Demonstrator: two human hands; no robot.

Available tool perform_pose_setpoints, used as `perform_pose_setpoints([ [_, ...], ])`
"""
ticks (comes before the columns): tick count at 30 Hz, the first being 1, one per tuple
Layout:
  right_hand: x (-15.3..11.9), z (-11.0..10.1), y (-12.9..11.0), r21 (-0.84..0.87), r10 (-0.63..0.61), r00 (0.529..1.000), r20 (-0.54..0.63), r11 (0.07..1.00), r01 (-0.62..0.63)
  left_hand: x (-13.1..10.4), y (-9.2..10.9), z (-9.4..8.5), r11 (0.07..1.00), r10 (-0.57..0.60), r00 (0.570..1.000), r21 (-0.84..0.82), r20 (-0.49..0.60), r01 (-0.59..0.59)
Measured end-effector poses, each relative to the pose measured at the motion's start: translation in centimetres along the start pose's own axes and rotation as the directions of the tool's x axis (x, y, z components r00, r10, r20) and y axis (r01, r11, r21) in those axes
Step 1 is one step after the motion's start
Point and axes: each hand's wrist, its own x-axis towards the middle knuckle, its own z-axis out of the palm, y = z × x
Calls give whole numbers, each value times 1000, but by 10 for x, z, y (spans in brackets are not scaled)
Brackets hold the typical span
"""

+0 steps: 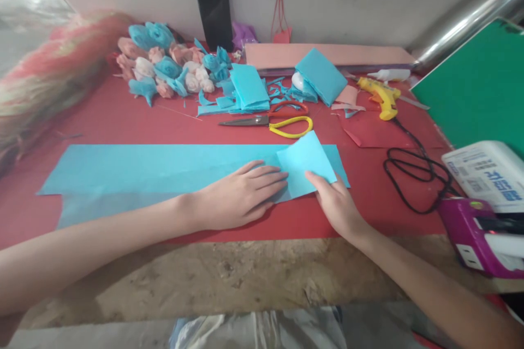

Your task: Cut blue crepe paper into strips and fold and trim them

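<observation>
A long strip of light blue paper (164,166) lies across the red sheet (295,223), with a second, thinner-looking layer showing below it at the left. At its right end, a folded-over blue flap (309,161) stands slightly raised. My left hand (245,191) lies flat on the strip just left of the flap, fingers stretched out. My right hand (338,202) pinches the flap's lower right edge, thumb on top and fingers beneath. Just behind the flap are scissors (266,121) with one red and one yellow handle, lying on the sheet.
Blue, pink and white paper flowers (167,68) sit at the back left. Folded blue pieces (249,87) and scraps lie behind the scissors. A yellow glue gun (382,98) with a black cord is right, near a purple power socket (464,237) and a green board (475,84).
</observation>
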Motion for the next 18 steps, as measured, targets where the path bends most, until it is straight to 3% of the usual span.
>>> perform_pose_setpoints([
  [3,-1,3,-2,113,45,997,-61,993,-38,-2,-2,1,1000,3,1000,5,12,-3],
  [10,-6,7,1,110,6,1000,-22,994,-3,-5,-9,-4,999,-25,999,28,29,24],
  [18,-10,5,1,69,-103,994,39,993,101,3,-14,-3,999,29,999,40,-35,-27],
])
